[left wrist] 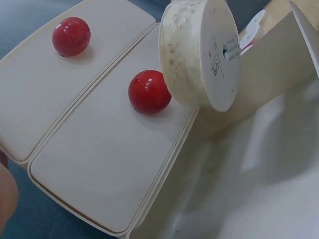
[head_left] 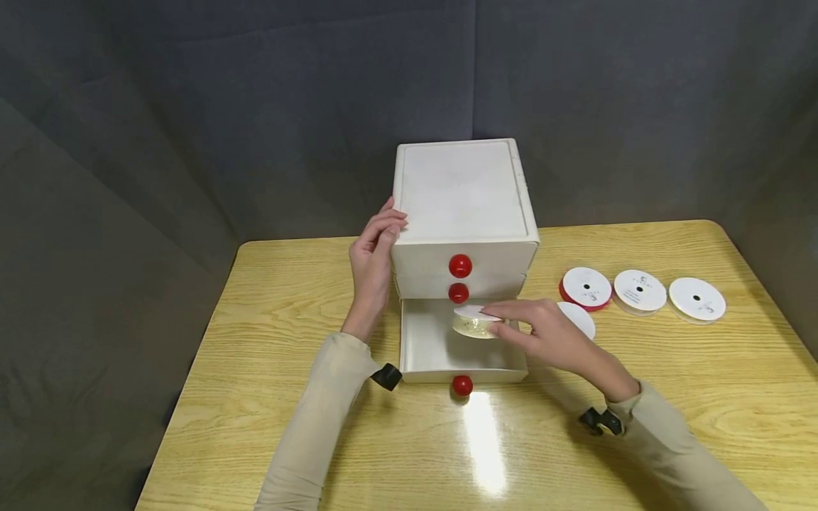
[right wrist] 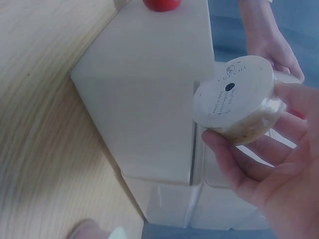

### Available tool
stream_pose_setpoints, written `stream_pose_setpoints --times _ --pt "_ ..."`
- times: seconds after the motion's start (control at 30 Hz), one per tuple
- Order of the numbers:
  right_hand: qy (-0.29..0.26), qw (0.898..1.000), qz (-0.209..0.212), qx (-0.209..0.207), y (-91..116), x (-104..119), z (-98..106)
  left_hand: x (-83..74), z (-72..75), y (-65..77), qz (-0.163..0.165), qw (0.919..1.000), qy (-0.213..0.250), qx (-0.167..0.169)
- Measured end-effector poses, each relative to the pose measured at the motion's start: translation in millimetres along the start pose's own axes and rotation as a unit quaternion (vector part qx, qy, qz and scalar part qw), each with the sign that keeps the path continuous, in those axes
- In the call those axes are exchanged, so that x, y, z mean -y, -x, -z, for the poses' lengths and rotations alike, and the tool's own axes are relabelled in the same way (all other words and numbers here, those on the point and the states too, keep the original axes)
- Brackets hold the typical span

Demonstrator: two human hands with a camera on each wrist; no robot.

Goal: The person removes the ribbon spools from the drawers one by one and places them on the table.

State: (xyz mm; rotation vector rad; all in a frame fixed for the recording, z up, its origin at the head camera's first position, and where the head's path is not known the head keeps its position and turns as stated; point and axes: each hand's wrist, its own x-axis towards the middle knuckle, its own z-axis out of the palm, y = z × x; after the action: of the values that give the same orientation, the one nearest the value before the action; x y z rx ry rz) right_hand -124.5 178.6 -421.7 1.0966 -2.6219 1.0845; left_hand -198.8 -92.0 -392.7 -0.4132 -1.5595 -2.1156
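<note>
A small white cabinet (head_left: pixel 460 191) with red knobs stands on the table, its bottom drawer (head_left: pixel 422 344) pulled out. My left hand (head_left: pixel 371 266) rests against the cabinet's left side, fingertips over the top edge. Over the drawer, my right hand (head_left: pixel 554 333) pinches a spool of cream ribbon with gold specks (head_left: pixel 473 326) between thumb and fingers. In the right wrist view the white printed face of the spool (right wrist: pixel 234 94) shows. The left wrist view has the spool (left wrist: pixel 184 55) in front of a red knob (left wrist: pixel 148 94), above the drawer's inside.
Right of the cabinet lie more ribbon spools: a red one (head_left: pixel 586 287), two pale ones, the middle spool (head_left: pixel 640 291) and the far-right spool (head_left: pixel 696 299), and another spool (head_left: pixel 580 321) partly behind my right hand. A dark curtain (head_left: pixel 287 128) hangs behind the table.
</note>
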Motion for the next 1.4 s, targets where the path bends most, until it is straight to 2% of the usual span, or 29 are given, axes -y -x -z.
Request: stream_pose_setpoints --times 0.3,0.53,0.73,1.17,1.4 --pt "0.025 0.999 -0.023 -0.026 15.2 -5.8 16.0 -0.9 -0.3 0.3 0.013 0.9999 -0.007 -0.004" --pt "0.052 0.996 -0.06 -0.045 28.3 -9.8 29.6 -1.4 -0.1 0.2 0.019 0.9997 -0.012 -0.005" --pt "0.054 0.992 -0.088 -0.065 39.0 -14.8 41.6 -2.1 0.3 0.9 0.02 0.9997 -0.014 -0.004" --pt "0.111 0.983 -0.09 -0.115 64.5 -30.7 64.4 -3.0 -1.1 1.0 0.024 0.9995 -0.017 -0.006" --pt "0.126 0.978 -0.122 -0.116 83.5 -41.0 73.0 -2.4 -1.1 1.1 0.022 0.9996 -0.016 -0.008"
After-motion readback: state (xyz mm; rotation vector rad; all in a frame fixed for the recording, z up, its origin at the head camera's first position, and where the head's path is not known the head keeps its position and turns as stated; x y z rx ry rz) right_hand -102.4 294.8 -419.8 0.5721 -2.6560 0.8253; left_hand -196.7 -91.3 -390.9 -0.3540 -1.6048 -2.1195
